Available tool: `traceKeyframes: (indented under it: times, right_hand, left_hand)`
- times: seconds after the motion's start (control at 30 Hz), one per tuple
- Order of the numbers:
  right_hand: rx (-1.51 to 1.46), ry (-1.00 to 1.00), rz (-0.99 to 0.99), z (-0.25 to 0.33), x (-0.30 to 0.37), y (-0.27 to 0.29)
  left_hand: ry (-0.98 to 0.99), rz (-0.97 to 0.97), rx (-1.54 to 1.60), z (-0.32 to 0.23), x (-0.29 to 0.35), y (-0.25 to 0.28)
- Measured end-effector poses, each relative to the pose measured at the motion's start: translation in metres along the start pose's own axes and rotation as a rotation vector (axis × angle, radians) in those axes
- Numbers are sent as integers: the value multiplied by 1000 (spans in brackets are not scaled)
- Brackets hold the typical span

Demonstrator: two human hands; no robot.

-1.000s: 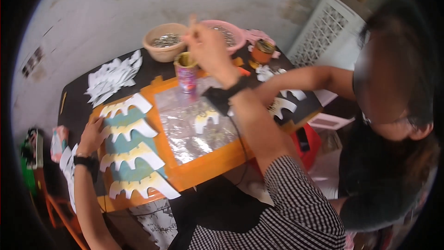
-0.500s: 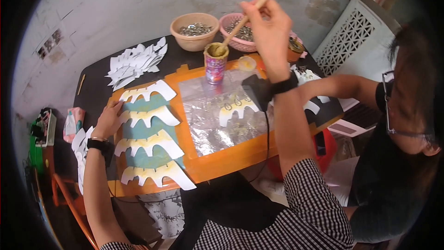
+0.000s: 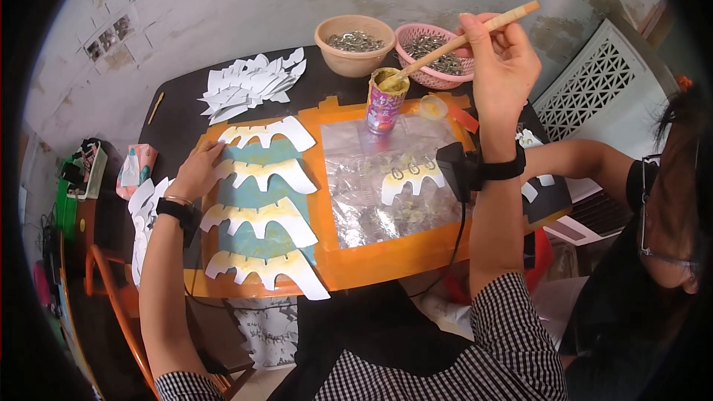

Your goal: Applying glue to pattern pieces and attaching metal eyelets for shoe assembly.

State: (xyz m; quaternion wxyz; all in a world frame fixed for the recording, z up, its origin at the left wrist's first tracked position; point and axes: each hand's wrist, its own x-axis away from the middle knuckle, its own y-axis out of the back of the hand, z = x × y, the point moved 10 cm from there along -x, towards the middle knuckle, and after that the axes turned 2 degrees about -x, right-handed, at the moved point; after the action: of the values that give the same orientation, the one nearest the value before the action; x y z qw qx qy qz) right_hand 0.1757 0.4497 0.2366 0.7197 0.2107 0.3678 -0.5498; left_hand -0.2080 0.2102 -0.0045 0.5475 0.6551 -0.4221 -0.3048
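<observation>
with the worker's side as six o'clock, the right hand [image 3: 506, 67] has its fingers pinched around a wooden stick [image 3: 442, 52], which slants toward two o'clock, its lower end inside the can [image 3: 383, 108] near one o'clock on the desk [image 3: 174, 122]. the left hand [image 3: 197, 172] rests toward nine, by the upper white cutouts [image 3: 295, 134]; i can't tell whether its fingers grip one. toward three, a yellow-smeared cutout [image 3: 413, 179] lies on clear plastic [image 3: 355, 212].
</observation>
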Motion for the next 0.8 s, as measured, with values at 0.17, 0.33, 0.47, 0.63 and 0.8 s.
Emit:
traceKeyframes:
  times: [0.17,0.33,0.47,0.63,0.8]
  right_hand:
    - [-77,-9,-27,-6,3,-4]
    - [-189,-26,-31,-6,8,-19]
    - [-304,-67,-1,-17,18,-52]
    - [-376,-185,175,-58,59,-127]
    - [-354,-256,273,-96,93,-169]
  left_hand:
    - [-34,-9,-44,6,2,-3]
    - [-13,-10,-11,5,3,-3]
    - [-16,-51,-33,3,2,-3]
    - [29,-45,-21,5,6,-3]
    - [36,5,-30,1,5,-3]
